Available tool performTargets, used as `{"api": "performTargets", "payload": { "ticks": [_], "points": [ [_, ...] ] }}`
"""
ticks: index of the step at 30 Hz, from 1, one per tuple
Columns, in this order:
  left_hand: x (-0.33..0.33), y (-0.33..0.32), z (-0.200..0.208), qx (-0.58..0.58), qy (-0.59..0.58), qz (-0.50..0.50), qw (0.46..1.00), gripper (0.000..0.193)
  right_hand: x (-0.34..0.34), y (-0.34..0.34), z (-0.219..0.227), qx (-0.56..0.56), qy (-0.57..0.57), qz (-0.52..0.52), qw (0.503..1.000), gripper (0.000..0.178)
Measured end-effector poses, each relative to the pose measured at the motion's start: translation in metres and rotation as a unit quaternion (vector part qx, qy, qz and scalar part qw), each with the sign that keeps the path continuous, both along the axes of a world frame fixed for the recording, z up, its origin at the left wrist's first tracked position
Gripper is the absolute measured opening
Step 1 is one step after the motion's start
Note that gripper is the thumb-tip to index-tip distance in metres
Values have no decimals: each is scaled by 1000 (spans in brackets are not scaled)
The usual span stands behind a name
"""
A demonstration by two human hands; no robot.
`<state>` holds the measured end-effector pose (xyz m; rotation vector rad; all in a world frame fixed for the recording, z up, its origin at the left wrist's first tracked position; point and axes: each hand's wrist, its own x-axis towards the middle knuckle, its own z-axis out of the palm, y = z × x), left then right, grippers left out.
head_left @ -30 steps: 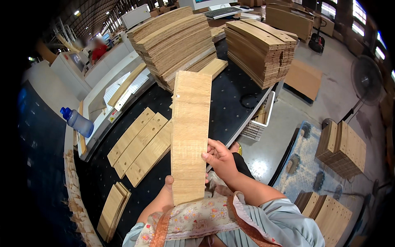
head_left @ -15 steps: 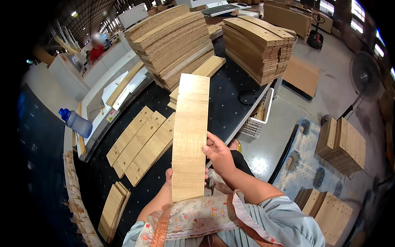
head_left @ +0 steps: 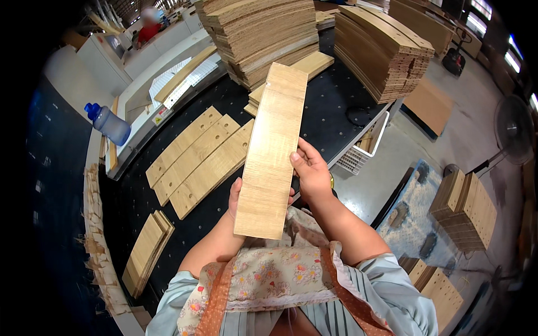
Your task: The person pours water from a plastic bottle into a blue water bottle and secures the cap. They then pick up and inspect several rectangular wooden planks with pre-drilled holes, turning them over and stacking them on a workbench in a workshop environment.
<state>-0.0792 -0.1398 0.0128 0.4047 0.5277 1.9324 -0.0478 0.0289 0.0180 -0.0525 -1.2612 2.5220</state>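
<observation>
A worker holds a long, pale wood-grain rectangular panel (head_left: 271,154) lengthwise above a black perforated worktable (head_left: 330,120), its face turned up toward the eyes, a posture that seems suited to checking the surface. The right hand (head_left: 311,175) clasps the panel's right edge, thumb on the face, while the left hand (head_left: 235,197) curls around the lower left edge from behind, steadying it. Below, three drilled light-wood strips (head_left: 196,159) lie side by side on the table, apparently set out flat. Tall stacks of cut boards (head_left: 263,33) rise beyond; a blue plastic water bottle (head_left: 108,124) lies at the left.
</observation>
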Motion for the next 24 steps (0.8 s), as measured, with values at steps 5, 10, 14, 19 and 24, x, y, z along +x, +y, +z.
{"api": "performTargets", "payload": {
  "ticks": [5, 10, 14, 19, 24],
  "points": [
    [3, 2, 1, -24, -38, 33, 998, 111, -7, -1, -6, 20, -20, -9, 1000, 41],
    [2, 0, 1, -16, -62, 33, 997, 109, -4, -4, -2, 20, 1, 9, 1000, 42],
    [1, -2, 0, 4, -78, 20, 997, 106, -5, -2, -11, 23, 12, 19, 999, 44],
    [2, -9, -4, -42, 0, 39, 998, 97, -3, -8, -12, -20, 60, 47, 997, 48],
    [3, -17, 0, -56, 18, 13, 998, 91, -3, -11, -13, -26, 94, 65, 993, 51]
  ]
}}
